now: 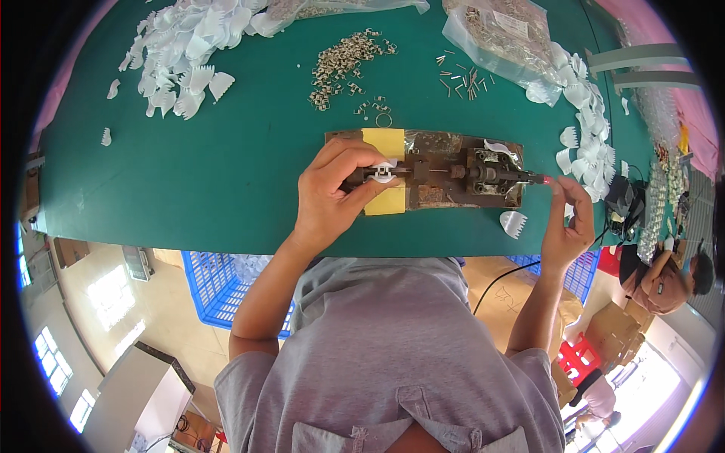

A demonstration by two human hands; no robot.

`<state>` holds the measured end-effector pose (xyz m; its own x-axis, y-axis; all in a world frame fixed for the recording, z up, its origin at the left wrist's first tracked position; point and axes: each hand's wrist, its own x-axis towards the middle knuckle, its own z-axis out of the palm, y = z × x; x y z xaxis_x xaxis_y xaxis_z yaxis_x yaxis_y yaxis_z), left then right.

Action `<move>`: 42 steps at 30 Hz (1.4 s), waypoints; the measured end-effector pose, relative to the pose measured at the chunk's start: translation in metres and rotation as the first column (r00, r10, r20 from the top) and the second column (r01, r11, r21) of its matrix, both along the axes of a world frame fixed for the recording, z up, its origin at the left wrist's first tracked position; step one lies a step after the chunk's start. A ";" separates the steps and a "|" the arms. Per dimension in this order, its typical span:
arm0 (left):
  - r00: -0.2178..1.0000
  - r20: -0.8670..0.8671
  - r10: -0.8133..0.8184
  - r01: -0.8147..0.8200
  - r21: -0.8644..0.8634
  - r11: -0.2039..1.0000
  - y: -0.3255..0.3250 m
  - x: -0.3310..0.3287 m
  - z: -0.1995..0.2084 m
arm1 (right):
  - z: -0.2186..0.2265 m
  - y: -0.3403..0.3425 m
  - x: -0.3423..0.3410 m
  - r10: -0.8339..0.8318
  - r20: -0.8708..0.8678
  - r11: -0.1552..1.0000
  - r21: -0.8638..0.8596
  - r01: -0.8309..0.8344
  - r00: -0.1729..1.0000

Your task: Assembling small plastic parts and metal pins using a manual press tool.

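My left hand is closed, thumb and fingers pinching a white plastic hair claw clip against the left end of a metal jig. A small metal spring part shows in the middle of the clip. My right hand is closed, its fingers on the red-tipped lever of the push clamp at the jig's right side. Yellow tape wraps the jig's base near my left hand. One white claw half lies on the clamp, and another claw half rests just below the jig.
A big heap of white claw halves lies far left, with more claw halves at right. Beyond the jig are metal springs, loose pins and a plastic bag of metal parts. A blue basket stands below the table edge.
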<state>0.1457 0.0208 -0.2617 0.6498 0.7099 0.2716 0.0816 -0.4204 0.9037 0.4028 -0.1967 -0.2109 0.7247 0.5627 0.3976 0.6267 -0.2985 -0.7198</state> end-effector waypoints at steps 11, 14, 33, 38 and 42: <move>1.000 0.026 0.002 -0.003 0.020 1.000 0.002 0.000 -0.001 | -0.012 0.012 0.011 -0.065 0.019 0.995 -0.074 0.067 0.998; 1.000 0.012 -0.012 0.012 0.003 1.000 0.003 -0.001 -0.001 | -0.019 0.012 0.023 0.017 -0.038 0.975 -0.220 -0.025 0.999; 1.000 0.016 0.008 -0.004 -0.204 0.979 0.002 0.001 0.002 | 0.017 0.137 -0.055 0.840 0.165 0.538 -0.119 -0.835 0.517; 0.999 0.045 0.008 0.000 -0.166 0.986 0.003 0.001 0.003 | 0.013 0.158 -0.053 0.909 0.206 0.408 -0.270 -0.872 0.362; 1.000 0.031 0.001 0.004 -0.168 0.986 0.004 0.000 0.004 | 0.016 0.163 -0.053 0.926 0.200 0.369 -0.303 -0.879 0.320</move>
